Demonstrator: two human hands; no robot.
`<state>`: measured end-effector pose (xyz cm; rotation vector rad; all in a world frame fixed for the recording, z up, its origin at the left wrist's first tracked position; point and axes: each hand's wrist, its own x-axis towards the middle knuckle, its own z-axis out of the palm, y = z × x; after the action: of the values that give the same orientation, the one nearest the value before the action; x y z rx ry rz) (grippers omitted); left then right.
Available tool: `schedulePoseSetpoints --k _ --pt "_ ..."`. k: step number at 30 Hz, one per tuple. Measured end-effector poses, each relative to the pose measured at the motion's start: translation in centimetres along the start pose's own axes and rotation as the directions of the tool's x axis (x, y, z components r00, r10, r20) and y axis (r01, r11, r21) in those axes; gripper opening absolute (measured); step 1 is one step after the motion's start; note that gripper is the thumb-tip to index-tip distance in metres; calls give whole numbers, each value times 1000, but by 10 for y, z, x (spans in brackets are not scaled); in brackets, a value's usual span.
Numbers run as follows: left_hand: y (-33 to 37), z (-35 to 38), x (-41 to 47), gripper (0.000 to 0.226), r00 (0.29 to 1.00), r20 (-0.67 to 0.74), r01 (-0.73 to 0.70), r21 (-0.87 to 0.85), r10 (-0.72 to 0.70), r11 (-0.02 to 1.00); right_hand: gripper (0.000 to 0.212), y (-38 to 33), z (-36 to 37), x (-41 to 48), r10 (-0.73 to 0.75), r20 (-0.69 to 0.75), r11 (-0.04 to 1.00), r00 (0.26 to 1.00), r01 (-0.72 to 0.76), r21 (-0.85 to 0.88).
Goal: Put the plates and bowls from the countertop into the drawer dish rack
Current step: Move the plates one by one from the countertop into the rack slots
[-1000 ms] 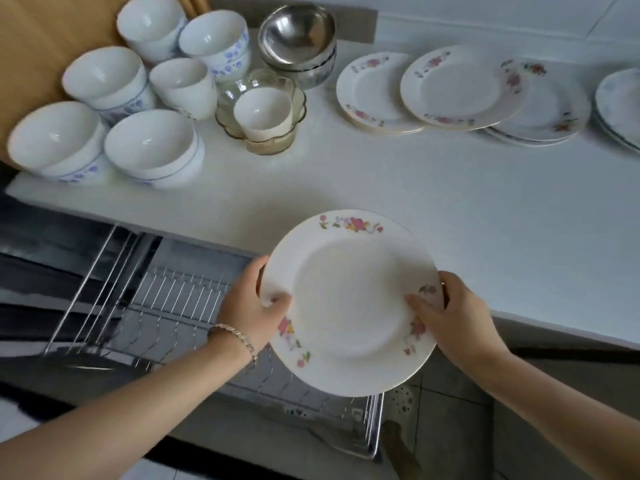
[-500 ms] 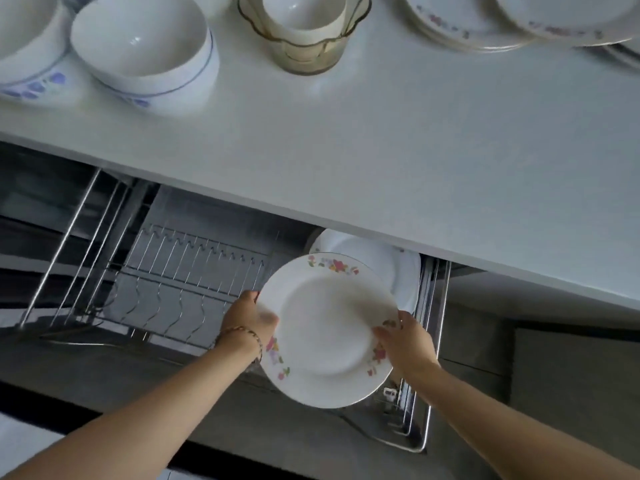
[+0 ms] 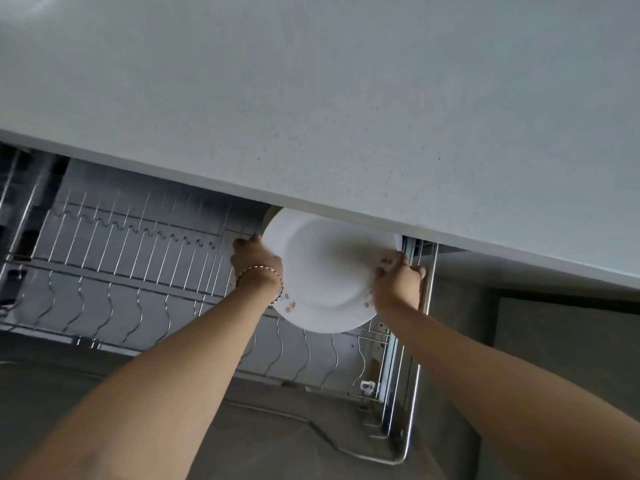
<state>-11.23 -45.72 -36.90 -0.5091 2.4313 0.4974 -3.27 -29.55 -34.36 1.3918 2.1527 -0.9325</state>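
The floral-rimmed plate (image 3: pixel 325 271), clasped at either edge in the grip of the left hand (image 3: pixel 257 263) and right hand (image 3: pixel 398 284), hangs mid-frame over the wire drawer dish rack (image 3: pixel 138 271), not yet slotted, its left slots bare.

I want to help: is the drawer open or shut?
Open. The drawer dish rack sticks out below the countertop, wires showing.
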Motion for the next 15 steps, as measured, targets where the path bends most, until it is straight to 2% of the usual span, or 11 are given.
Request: schedulePoseSetpoints --k 3,7,10,12,15 --pt "1 -2 0 36 1000 -1 -23 -61 23 998 44 2 9 -2 -12 -48 1000 999 11 -14" --pt "-9 -9 -10 37 995 100 9 -315 24 949 54 9 13 -9 27 -10 999 1000 -27 24" --pt "-14 -5 -25 30 954 282 251 -557 -104 792 45 15 21 -12 215 44 969 976 -218 118" --pt "-12 -2 -31 34 912 377 378 -622 -161 686 38 18 25 -13 254 97 953 962 -266 143" --pt "-5 -1 -34 49 904 392 395 -623 -168 675 33 16 25 -10 247 83 938 965 -260 231"
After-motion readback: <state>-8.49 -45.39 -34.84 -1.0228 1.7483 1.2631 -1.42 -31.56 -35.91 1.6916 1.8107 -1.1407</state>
